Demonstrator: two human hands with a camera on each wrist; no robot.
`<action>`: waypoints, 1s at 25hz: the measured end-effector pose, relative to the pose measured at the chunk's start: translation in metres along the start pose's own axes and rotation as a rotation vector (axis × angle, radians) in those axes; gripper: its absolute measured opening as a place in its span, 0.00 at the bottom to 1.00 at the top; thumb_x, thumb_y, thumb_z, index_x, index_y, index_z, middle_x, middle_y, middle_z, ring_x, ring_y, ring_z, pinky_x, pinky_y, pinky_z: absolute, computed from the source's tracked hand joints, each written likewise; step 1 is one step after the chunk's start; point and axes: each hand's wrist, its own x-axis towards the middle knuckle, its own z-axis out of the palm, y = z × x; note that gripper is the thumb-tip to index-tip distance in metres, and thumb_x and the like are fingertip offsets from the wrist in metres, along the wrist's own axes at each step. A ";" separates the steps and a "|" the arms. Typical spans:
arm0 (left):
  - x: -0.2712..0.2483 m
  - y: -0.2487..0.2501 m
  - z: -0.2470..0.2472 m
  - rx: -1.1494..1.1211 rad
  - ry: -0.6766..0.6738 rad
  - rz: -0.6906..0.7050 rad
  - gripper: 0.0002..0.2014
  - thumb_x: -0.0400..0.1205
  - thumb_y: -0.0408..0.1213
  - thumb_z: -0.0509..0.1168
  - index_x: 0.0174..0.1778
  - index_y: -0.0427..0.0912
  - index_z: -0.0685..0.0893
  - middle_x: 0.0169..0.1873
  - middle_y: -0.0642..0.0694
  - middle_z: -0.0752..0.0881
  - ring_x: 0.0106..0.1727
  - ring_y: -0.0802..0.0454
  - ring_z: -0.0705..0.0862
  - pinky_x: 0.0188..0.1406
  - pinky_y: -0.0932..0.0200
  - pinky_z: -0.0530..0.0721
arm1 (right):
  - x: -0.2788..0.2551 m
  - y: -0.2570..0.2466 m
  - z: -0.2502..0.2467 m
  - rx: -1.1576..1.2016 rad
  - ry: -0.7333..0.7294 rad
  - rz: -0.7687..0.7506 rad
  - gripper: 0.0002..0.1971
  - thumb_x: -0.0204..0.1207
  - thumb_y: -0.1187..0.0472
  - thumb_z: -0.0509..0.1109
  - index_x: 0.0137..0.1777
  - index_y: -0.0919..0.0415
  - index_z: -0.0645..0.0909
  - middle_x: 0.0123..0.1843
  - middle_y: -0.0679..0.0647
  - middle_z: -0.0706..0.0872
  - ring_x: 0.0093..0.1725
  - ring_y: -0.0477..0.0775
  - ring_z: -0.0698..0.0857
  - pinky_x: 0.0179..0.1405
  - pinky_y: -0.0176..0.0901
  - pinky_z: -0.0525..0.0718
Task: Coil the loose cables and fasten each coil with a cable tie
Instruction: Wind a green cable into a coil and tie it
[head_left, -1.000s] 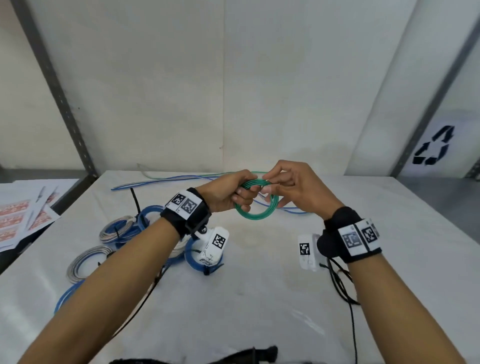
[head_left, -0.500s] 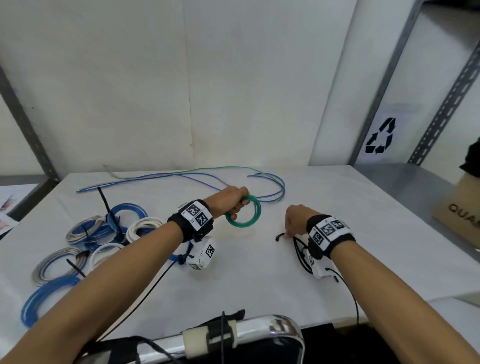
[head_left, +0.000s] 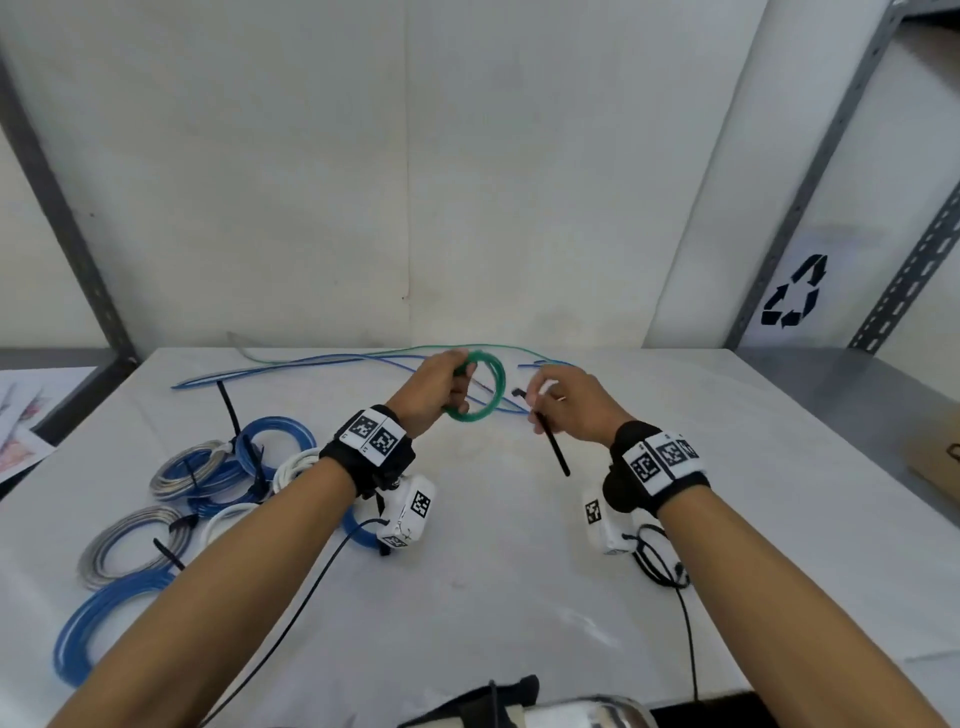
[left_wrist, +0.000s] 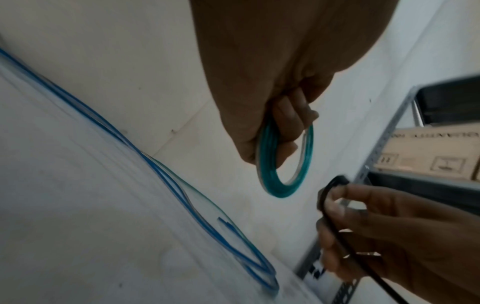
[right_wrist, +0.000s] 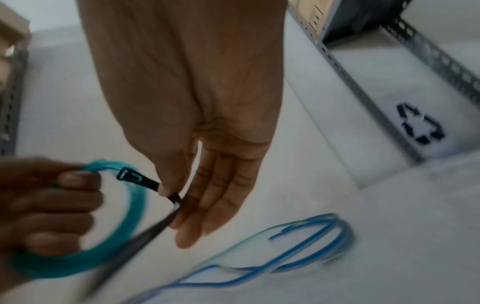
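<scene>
A: What's the left hand doing?

B: Its fingers are curled through the green coil, gripping one side and holding it clear above the counter, ring standing roughly upright with its opening facing the other hand.

A: And the right hand?

B: Thumb and forefinger pinch a black cable tie near its head; the other fingers hang straight. The head points left at the coil, just beside it, and the strap's long axis trails down toward the person.

A: How should the step go?

B: Probably keep the turns bunched tight, wrap the strap around them beside the gripping fingers, and feed the tail through the head, though blur hides the tail.
</scene>
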 end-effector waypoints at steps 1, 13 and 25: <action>0.001 0.002 -0.010 -0.040 0.026 0.053 0.17 0.92 0.42 0.50 0.37 0.43 0.71 0.21 0.57 0.62 0.21 0.57 0.60 0.35 0.54 0.67 | 0.003 -0.016 0.009 0.126 0.003 -0.043 0.05 0.85 0.68 0.68 0.46 0.65 0.81 0.34 0.61 0.87 0.28 0.55 0.86 0.37 0.47 0.87; -0.015 0.001 -0.087 0.339 0.304 0.336 0.06 0.90 0.45 0.57 0.58 0.50 0.77 0.27 0.48 0.71 0.31 0.48 0.67 0.36 0.49 0.70 | 0.051 -0.089 0.105 0.525 0.177 -0.130 0.12 0.78 0.64 0.79 0.48 0.72 0.80 0.33 0.64 0.91 0.23 0.56 0.85 0.25 0.41 0.82; -0.007 -0.007 -0.116 0.224 0.438 0.391 0.12 0.91 0.36 0.59 0.47 0.30 0.76 0.27 0.50 0.77 0.31 0.44 0.65 0.33 0.43 0.69 | 0.055 -0.088 0.127 0.654 -0.066 -0.391 0.08 0.85 0.66 0.69 0.57 0.67 0.88 0.40 0.58 0.90 0.37 0.55 0.89 0.39 0.41 0.86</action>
